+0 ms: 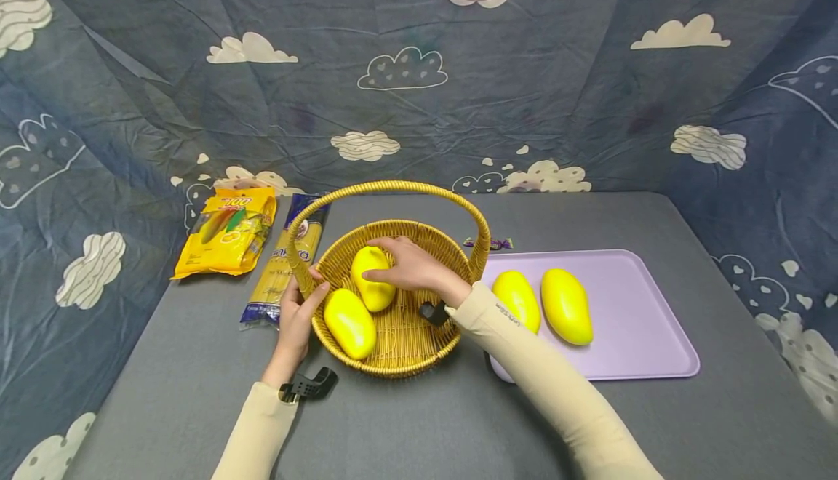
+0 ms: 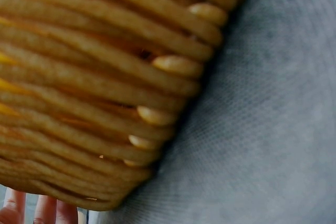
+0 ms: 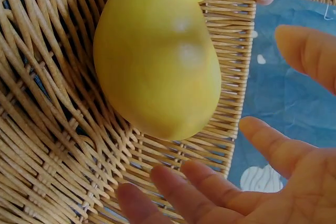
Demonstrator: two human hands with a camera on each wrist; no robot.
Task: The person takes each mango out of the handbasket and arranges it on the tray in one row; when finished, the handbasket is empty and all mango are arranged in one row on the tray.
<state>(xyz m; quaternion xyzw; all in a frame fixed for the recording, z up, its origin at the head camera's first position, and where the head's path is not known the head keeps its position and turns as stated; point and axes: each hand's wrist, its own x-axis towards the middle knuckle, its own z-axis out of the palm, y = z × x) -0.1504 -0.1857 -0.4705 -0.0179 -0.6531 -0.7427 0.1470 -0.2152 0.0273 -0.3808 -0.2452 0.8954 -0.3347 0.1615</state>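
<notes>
While the left hand (image 1: 297,320) grips the left side of a wicker basket (image 1: 398,372), with its thumb at the rim near the foot of the arched handle, the right hand (image 1: 417,268) reaches inside over a yellow mango (image 1: 373,294). The right hand's fingers are spread apart and nearly straight, clamped on nothing. From the head view, thumb and forefinger overlap the upper part of this mango; from the right wrist view, it lies just beyond the fingertips, against the woven wall, with a visible gap between fruit and fingers. A second yellow mango (image 1: 350,324) rests beside it in the basket, nearer the person and closer to the left hand. The basket stands on a grey bench (image 1: 393,436). To its right, a lilac tray (image 1: 644,320) carries two more mangoes (image 1: 567,307), one partly hidden by the right sleeve (image 1: 550,385). A small purple wrapped sweet (image 1: 491,243) lies by the tray's far edge. Left of the basket are a long packet of pasta (image 1: 280,276) and a yellow bag (image 1: 225,240) with mango pictures. Dark cloth (image 1: 556,102) printed with pale clouds hangs behind.
</notes>
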